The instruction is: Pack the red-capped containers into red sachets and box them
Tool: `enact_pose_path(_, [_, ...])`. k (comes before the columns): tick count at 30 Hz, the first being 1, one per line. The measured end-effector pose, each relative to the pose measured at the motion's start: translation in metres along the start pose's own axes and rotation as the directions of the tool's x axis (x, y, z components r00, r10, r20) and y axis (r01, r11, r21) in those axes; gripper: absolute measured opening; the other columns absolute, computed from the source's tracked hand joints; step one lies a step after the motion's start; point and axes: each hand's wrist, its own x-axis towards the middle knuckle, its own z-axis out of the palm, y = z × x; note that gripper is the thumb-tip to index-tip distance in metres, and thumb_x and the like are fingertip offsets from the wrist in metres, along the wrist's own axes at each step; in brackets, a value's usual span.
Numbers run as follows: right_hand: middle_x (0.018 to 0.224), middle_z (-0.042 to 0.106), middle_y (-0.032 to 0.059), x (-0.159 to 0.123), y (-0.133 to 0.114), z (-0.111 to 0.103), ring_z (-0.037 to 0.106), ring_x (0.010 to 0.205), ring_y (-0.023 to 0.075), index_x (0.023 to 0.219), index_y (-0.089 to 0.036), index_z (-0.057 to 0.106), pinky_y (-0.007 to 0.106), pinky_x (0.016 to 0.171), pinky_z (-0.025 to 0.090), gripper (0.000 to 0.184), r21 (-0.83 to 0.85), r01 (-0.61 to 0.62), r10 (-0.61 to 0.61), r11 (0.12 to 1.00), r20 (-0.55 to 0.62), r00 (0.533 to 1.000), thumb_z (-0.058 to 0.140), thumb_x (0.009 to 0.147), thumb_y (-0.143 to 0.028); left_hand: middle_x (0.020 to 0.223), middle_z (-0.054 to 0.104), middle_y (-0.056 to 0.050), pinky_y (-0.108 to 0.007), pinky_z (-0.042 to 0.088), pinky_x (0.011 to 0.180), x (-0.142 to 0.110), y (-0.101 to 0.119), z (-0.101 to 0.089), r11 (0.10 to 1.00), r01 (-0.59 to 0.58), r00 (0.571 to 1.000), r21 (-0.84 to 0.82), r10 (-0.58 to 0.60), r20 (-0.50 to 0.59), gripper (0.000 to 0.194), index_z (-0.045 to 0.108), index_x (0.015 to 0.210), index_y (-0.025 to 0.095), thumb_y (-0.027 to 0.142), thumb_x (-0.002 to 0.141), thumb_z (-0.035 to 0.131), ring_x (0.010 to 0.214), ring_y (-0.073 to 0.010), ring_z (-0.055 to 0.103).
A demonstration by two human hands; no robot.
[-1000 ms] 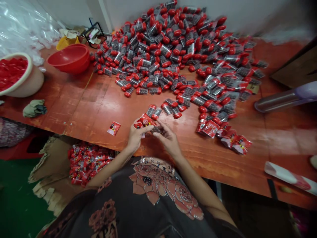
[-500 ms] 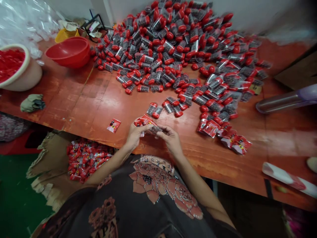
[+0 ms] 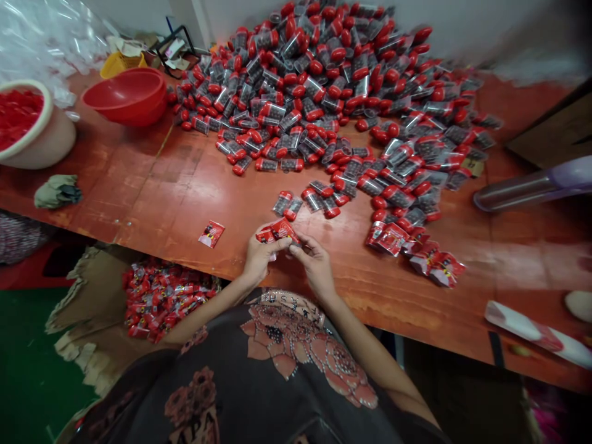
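Observation:
My left hand (image 3: 259, 258) is closed on a red printed plastic wrapper (image 3: 283, 229), thumb laid across its near side. From the other side my right hand (image 3: 317, 262) pinches the wrapper's lower right end. Whether a container sits inside the wrapper is hidden by my fingers. Just beyond the hands lie a few clear containers with red caps and dark contents (image 3: 292, 208). A flat red printed wrapper (image 3: 211, 234) rests on the table left of my left hand. Several filled red packets (image 3: 437, 262) lie to the right.
A big heap of red-capped containers (image 3: 314, 86) covers the table's back. At left stand a red bowl (image 3: 124, 92), a white bucket of red pieces (image 3: 60, 132) and a crumpled cloth (image 3: 58, 191). Below the edge, a carton (image 3: 83, 302) holds red packets. A clear tube (image 3: 513, 190) lies right.
The wrapper has turned upright between my hands, its red printed face now showing more. The dark container seen at its right end is now covered. My right hand has shifted slightly left.

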Motion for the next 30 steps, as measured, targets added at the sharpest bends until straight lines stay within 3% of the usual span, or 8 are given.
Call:
enact_pose_path(5, [0.091, 0.075, 0.0009, 0.004, 0.001, -0.013, 0.066, 0.073, 0.0153, 0.098, -0.024, 0.073, 0.033, 0.070, 0.057, 0.032, -0.014, -0.085, 0.085, 0.996, -0.002, 0.996, 0.079, 0.068, -0.032, 0.060, 0.060, 0.004, -0.019, 0.037, 0.046, 0.006, -0.006, -0.008, 0.991, 0.131, 0.989, 0.004, -0.131, 0.066, 0.031, 0.063, 0.073, 0.015, 0.025, 0.055, 0.087, 0.048, -0.0061, 0.049])
enact_pose_path(9, [0.079, 0.072, 0.0013, 0.005, 0.009, -0.038, 0.060, 0.063, 0.0147, 0.093, -0.019, 0.074, 0.030, 0.060, 0.050, 0.031, -0.198, -0.106, 0.102, 0.974, -0.031, 0.994, 0.074, 0.072, -0.042, 0.074, 0.069, -0.002, -0.020, 0.047, 0.054, 0.015, 0.002, -0.019, 0.963, 0.205, 0.979, -0.172, -0.204, 0.025, 0.028, 0.069, 0.087, 0.014, 0.025, 0.065, 0.081, 0.056, -0.0078, 0.057])
enact_pose_path(11, [0.077, 0.069, 0.0024, 0.003, 0.012, -0.054, 0.058, 0.066, 0.0165, 0.089, -0.018, 0.074, 0.031, 0.062, 0.047, 0.032, -0.407, -0.037, 0.015, 0.913, -0.058, 0.998, 0.071, 0.074, -0.046, 0.087, 0.073, -0.007, -0.025, 0.053, 0.067, 0.020, 0.010, -0.027, 0.930, 0.240, 0.970, -0.279, -0.242, 0.027, 0.025, 0.069, 0.092, 0.014, 0.019, 0.069, 0.074, 0.069, -0.0123, 0.065])
enact_pose_path(14, [0.084, 0.063, 0.0039, -0.001, 0.010, -0.066, 0.056, 0.071, 0.0176, 0.098, -0.020, 0.074, 0.033, 0.068, 0.046, 0.036, -0.702, 0.080, -0.154, 0.708, -0.043, 0.987, 0.070, 0.076, -0.048, 0.101, 0.073, -0.011, -0.035, 0.055, 0.081, 0.022, 0.018, -0.037, 0.890, 0.315, 0.949, -0.329, -0.292, 0.119, 0.026, 0.068, 0.098, 0.013, 0.012, 0.072, 0.068, 0.089, -0.0207, 0.069])
enact_pose_path(17, [0.092, 0.060, 0.0049, -0.003, 0.002, -0.055, 0.056, 0.074, 0.0169, 0.110, -0.022, 0.070, 0.034, 0.072, 0.046, 0.036, -0.732, 0.158, -0.223, 0.663, 0.008, 0.975, 0.065, 0.083, -0.045, 0.107, 0.073, -0.011, -0.040, 0.054, 0.087, 0.018, 0.020, -0.033, 0.872, 0.377, 0.924, -0.312, -0.330, 0.192, 0.026, 0.067, 0.103, 0.014, 0.011, 0.077, 0.066, 0.101, -0.0246, 0.068])
enact_pose_path(21, [0.094, 0.065, 0.0030, 0.006, -0.002, -0.017, 0.061, 0.082, 0.0171, 0.102, -0.024, 0.066, 0.032, 0.075, 0.049, 0.021, -0.473, 0.226, -0.189, 0.852, 0.125, 0.974, 0.064, 0.084, -0.035, 0.098, 0.074, -0.009, -0.032, 0.054, 0.082, 0.012, 0.012, -0.015, 0.879, 0.368, 0.924, -0.304, -0.311, 0.221, 0.023, 0.069, 0.099, 0.014, 0.010, 0.077, 0.069, 0.096, -0.0213, 0.068])
enact_pose_path(24, [0.092, 0.066, 0.0010, 0.019, 0.003, -0.002, 0.062, 0.082, 0.0162, 0.104, -0.025, 0.061, 0.031, 0.075, 0.050, 0.021, -0.356, 0.246, -0.208, 0.902, 0.142, 0.968, 0.064, 0.084, -0.030, 0.084, 0.073, -0.006, -0.026, 0.053, 0.073, 0.010, 0.004, -0.008, 0.899, 0.303, 0.952, -0.316, -0.271, 0.144, 0.022, 0.070, 0.089, 0.013, 0.009, 0.068, 0.076, 0.077, -0.0149, 0.069])
enact_pose_path(30, [0.092, 0.070, 0.0035, 0.030, 0.002, -0.006, 0.066, 0.082, 0.0198, 0.121, -0.026, 0.057, 0.035, 0.076, 0.052, 0.030, -0.601, 0.354, -0.231, 0.717, 0.274, 0.933, 0.052, 0.092, -0.029, 0.065, 0.067, -0.001, -0.023, 0.050, 0.062, 0.014, -0.008, -0.015, 0.950, 0.206, 0.979, -0.236, -0.198, 0.058, 0.021, 0.066, 0.068, 0.012, 0.012, 0.057, 0.084, 0.059, -0.0102, 0.063])
